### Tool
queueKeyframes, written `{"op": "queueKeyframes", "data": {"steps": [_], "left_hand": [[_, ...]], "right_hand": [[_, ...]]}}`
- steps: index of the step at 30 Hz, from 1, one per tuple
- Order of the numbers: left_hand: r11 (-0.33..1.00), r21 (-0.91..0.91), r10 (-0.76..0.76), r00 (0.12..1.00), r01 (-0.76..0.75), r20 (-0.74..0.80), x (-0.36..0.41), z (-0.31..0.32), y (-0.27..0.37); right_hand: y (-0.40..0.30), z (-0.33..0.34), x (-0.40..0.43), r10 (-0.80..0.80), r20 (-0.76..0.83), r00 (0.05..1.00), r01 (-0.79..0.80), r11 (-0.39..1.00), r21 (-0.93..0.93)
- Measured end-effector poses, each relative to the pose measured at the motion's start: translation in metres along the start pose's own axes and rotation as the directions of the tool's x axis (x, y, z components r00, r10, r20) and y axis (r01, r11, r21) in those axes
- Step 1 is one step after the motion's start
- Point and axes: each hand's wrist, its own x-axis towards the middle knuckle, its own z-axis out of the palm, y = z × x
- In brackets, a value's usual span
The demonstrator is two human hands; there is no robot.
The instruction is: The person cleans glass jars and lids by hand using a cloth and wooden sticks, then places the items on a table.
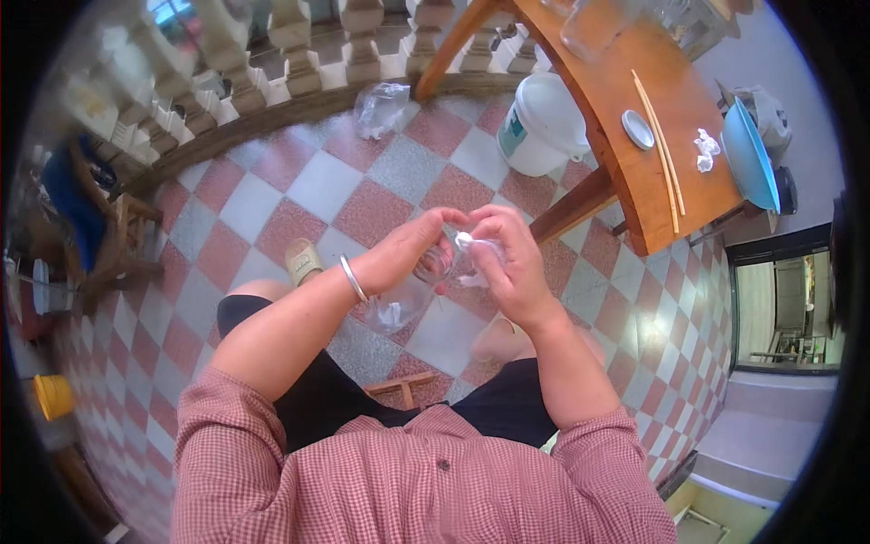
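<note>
In front of my knees, my left hand (414, 248) grips a clear, see-through jar (397, 299) near its rounded mouth. A small white crumpled piece (389, 314) shows through the jar's lower part; it looks like tissue. My right hand (506, 262) pinches a crumpled white tissue (464, 239) between thumb and fingers, just right of the jar's mouth. Some thin, clear or white material (476, 279) hangs under the right fingers, partly hidden by them. The fingertips of both hands almost meet above the jar.
On the wooden table (612, 88) at the right are two chopsticks (656, 146), a round lid (637, 130), crumpled tissue (707, 149) and a clear container (595, 30). A blue basin (747, 156) leans beyond. A white bucket (544, 122) and plastic bag (382, 109) sit on the tiled floor (319, 180).
</note>
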Motion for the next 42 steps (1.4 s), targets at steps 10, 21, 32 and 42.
{"op": "queueKeyframes", "data": {"steps": [10,21,32,42], "left_hand": [[0.955,0.294,0.089,0.988,-0.047,-0.13,0.016,0.017,0.003],[0.974,0.053,0.225,0.941,-0.219,-0.253,0.005,-0.004,0.013],[0.999,-0.029,0.012,1.0,-0.012,0.02,-0.001,0.004,0.01],[0.999,0.046,0.01,0.981,-0.001,-0.194,-0.005,-0.002,0.019]], "right_hand": [[0.008,-0.002,-0.018,0.5,0.114,0.859,-0.483,0.713,0.509],[0.019,-0.03,-0.025,0.639,0.101,0.762,-0.495,0.475,0.728],[0.01,-0.005,-0.01,0.522,0.123,0.844,-0.466,0.601,0.649],[0.02,-0.02,-0.018,0.576,0.259,0.775,-0.564,0.445,0.696]]}}
